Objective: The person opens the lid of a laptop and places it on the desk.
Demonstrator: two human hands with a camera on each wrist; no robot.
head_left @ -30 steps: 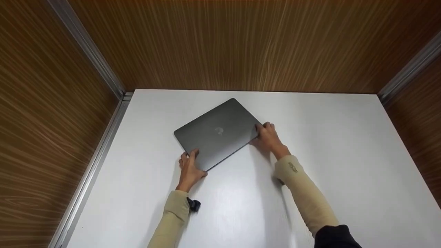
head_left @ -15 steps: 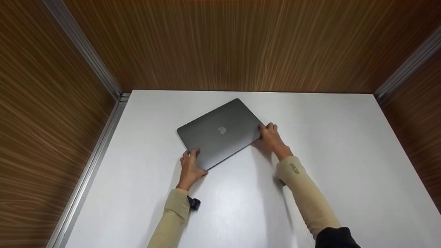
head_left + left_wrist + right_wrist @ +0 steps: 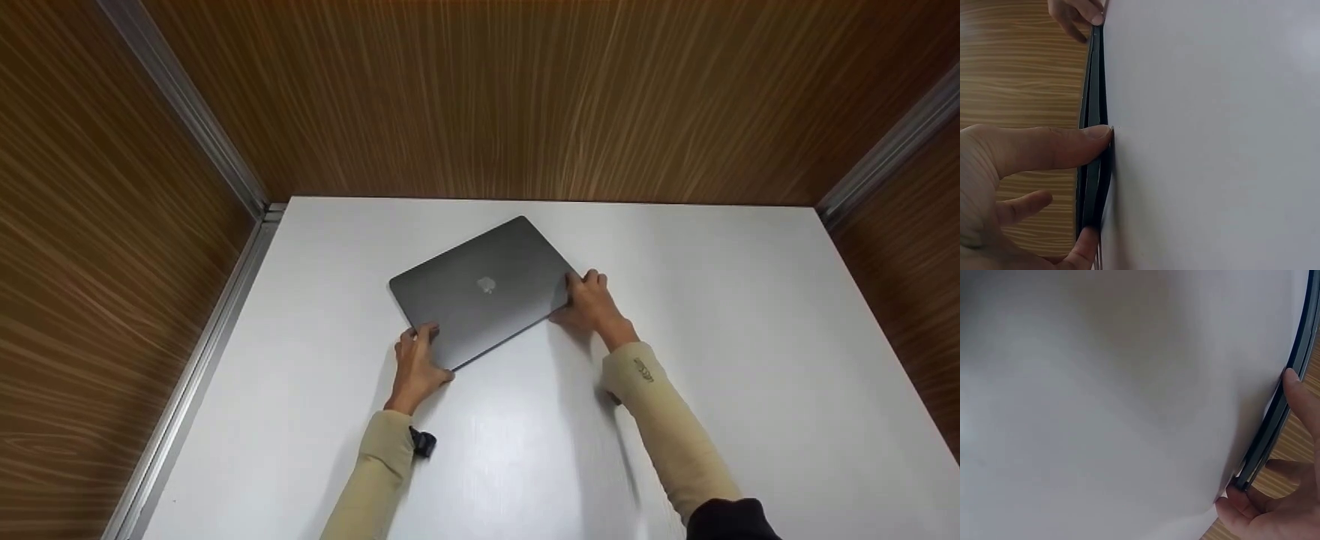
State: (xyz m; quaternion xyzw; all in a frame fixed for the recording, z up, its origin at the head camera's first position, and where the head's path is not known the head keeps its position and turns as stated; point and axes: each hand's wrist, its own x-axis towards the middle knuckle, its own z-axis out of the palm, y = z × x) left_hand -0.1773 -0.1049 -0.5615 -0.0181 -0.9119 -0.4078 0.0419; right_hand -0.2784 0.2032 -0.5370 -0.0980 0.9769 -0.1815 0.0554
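A closed dark grey laptop (image 3: 480, 292) lies at a slant on the white table, its lid with the logo facing up. My left hand (image 3: 416, 371) grips its near-left corner, the thumb on the front edge and the other fingers along the left side. At the right corner, my right hand (image 3: 592, 304) holds the laptop between thumb and fingers. Close up in the left wrist view, the left thumb (image 3: 1061, 147) crosses the laptop's thin edge (image 3: 1094, 84). In the right wrist view, fingertips (image 3: 1235, 517) sit right at the corner, low against the tabletop.
The white table (image 3: 750, 337) runs back to a wood-grain panel (image 3: 480, 97). More wood-grain panels stand at left and right, with metal rails (image 3: 199, 352) along their edges. A small black device (image 3: 424, 443) sits on the left wrist.
The laptop has shifted slightly right and turned a little clockwise, with both hands keeping their hold on it. Most of this shows in the earlier half second; since then it has barely moved.
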